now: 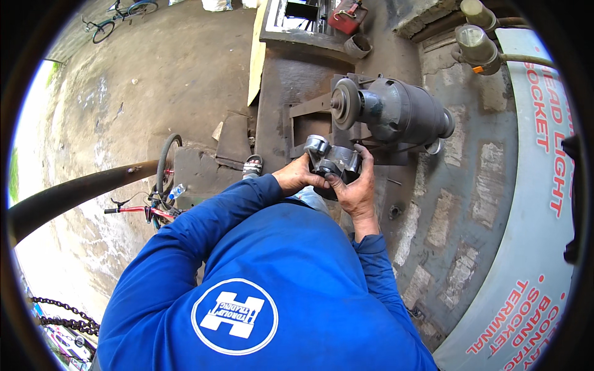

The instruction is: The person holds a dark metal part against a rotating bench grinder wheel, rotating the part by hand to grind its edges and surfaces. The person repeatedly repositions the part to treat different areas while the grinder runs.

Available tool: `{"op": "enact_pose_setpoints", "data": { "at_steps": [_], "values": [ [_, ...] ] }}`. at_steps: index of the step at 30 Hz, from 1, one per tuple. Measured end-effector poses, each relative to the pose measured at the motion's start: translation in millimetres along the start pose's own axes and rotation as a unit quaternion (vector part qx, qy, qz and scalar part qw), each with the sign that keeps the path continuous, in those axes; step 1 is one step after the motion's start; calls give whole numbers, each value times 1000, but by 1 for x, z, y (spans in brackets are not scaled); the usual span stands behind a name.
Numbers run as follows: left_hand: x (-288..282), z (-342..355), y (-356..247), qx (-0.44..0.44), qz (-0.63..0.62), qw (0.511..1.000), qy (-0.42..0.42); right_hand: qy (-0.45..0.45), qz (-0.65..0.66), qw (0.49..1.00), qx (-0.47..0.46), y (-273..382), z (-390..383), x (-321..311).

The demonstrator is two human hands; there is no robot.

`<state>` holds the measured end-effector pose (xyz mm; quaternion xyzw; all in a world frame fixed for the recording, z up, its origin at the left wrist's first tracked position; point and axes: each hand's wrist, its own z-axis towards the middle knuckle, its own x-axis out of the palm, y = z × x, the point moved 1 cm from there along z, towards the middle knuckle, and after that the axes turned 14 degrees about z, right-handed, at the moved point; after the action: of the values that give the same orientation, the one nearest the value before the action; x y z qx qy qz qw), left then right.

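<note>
Blue shirt [291,260] nearest, fills lower middle. Concrete ground [167,80] spreads open at left, past left forearm. Block-patterned grey surface [461,210] and pale lettered panel [538,204] border right side. Motor [408,111] with round wheel [345,104] just ahead of hands; room there tight. Forearms converge; left hand [296,176] and right hand [359,193] grip grey metal part [342,159] from both sides, thumbs on near face, in front of belly.

A red bicycle [133,209] is partly crossed by a thick brown pole [86,195] at left, and a dark bicycle [120,13] is seen farther off. Below, a rusty chain [68,322] is strung. At right, a pale signboard [526,260] is covered with red lettering; above, a red container [346,18] is seen.
</note>
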<state>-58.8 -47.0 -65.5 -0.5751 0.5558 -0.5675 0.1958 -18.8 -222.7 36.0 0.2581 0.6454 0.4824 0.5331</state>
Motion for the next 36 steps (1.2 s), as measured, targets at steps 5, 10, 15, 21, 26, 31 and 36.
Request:
{"op": "enact_pose_setpoints", "data": {
  "at_steps": [5, 10, 15, 21, 26, 31, 36],
  "values": [
    [9, 4, -1, 37, -130, 991, 3, -26, 151, 986, 58, -1, -11, -11],
    [11, 14, -6, -2, -176, 984, -42, -20, 237, 964, 122, -47, -20, -11],
    [17, 30, -8, -13, -106, 987, -119, 7, 462, 849, 256, -78, -14, -1],
    [13, 30, -18, -11, -133, 981, -139, 40, 492, 820, 290, -74, 8, -2],
    [5, 26, -20, -3, -95, 980, -176, 51, 499, 806, 315, -84, 14, 11],
    [1, 33, -21, -19, -67, 975, -210, 53, 533, 770, 346, -93, 19, 13],
    [-1, 36, -24, -30, -116, 975, -187, 51, 537, 755, 372, -102, 29, 13]
  ]
}}
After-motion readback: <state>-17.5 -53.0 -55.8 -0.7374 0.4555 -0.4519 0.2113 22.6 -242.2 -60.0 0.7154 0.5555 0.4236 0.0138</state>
